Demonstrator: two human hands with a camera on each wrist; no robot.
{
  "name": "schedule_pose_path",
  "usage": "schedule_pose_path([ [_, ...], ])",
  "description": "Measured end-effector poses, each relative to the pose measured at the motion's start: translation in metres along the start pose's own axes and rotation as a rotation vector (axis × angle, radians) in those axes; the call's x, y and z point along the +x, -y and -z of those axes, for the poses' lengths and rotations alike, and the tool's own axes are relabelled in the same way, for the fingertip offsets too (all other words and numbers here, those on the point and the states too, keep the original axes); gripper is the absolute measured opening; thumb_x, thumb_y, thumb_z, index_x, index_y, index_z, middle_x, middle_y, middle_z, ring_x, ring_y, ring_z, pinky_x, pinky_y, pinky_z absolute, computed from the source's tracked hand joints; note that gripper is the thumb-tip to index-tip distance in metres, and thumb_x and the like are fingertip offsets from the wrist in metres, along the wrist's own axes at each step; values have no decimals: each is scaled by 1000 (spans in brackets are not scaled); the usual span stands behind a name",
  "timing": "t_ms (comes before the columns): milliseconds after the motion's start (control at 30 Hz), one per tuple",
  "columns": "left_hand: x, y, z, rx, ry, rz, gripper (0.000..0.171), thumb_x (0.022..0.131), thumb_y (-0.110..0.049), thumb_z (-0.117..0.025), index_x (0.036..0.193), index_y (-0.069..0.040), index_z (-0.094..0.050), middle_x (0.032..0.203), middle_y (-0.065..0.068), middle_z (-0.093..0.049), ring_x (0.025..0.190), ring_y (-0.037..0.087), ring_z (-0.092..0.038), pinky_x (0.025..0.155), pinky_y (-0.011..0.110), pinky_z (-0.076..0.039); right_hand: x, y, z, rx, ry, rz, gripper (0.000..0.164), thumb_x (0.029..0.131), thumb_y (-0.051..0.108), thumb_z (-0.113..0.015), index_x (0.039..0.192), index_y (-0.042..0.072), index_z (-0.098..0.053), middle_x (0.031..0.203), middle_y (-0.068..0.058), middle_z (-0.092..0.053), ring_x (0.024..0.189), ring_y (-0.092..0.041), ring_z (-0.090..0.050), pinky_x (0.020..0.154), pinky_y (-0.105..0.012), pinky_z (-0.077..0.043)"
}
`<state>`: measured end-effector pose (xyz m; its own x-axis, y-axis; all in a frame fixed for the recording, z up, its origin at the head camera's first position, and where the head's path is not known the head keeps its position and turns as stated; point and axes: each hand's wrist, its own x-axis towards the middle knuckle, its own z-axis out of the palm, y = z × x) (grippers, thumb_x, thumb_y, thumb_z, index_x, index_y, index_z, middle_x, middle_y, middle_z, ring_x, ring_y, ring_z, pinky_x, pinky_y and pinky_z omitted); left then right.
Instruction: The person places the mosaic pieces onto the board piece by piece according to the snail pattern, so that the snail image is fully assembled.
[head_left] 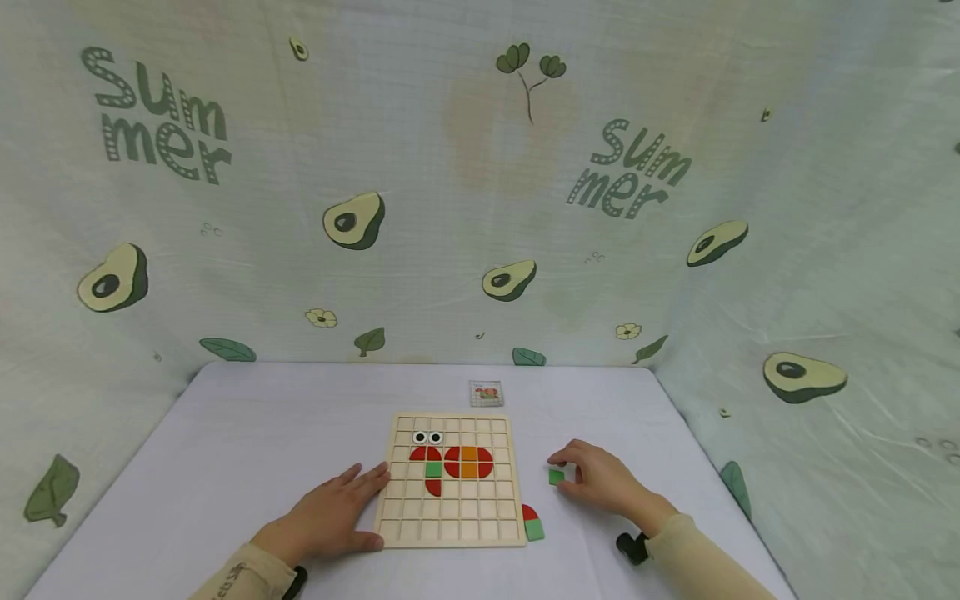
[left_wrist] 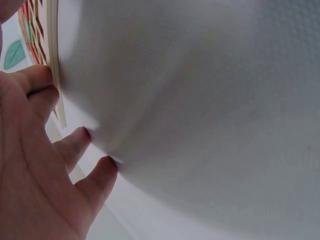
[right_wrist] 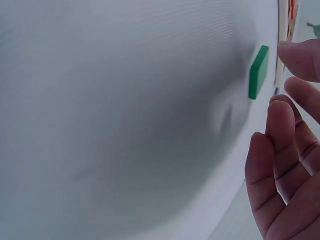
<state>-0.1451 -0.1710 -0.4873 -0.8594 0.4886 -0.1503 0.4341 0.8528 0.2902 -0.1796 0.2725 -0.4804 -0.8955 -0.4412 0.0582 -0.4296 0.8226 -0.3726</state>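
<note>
A wooden grid board (head_left: 453,533) lies on the table. My left hand (head_left: 330,517) rests at its left side, fingers spread, with fingertips against the board's edge in the left wrist view. On the grid sit two round eye tiles (head_left: 427,437), several red rounded tiles (head_left: 452,461), orange tiles (head_left: 468,469) and a green square tile (head_left: 433,469). To the right of the board, my right hand (head_left: 600,479) hovers around a loose green square tile (head_left: 556,477), thumb and fingers parted. In the right wrist view that tile (right_wrist: 258,72) lies flat on the cloth, apart from the thumb.
Another red rounded tile (head_left: 529,512) and a green tile (head_left: 534,530) lie by the board's lower right edge. A small picture card (head_left: 487,393) lies behind the board. White cloth covers the table (head_left: 300,417), and a printed curtain (head_left: 420,292) hangs behind it.
</note>
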Motion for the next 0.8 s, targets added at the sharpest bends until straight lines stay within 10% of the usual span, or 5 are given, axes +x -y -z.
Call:
schedule_pose_path([
  [800,-1,-3,3,-9,-6,-1,94,76,-62,-75,149,-9,-47,156,4,-40,139,46,-34,109,60,-35,-2,-7,-10,-59,5,-15,24,85,18,-78,109,19,-74,97,11,-58,67,-1,-47,59,-23,-44],
])
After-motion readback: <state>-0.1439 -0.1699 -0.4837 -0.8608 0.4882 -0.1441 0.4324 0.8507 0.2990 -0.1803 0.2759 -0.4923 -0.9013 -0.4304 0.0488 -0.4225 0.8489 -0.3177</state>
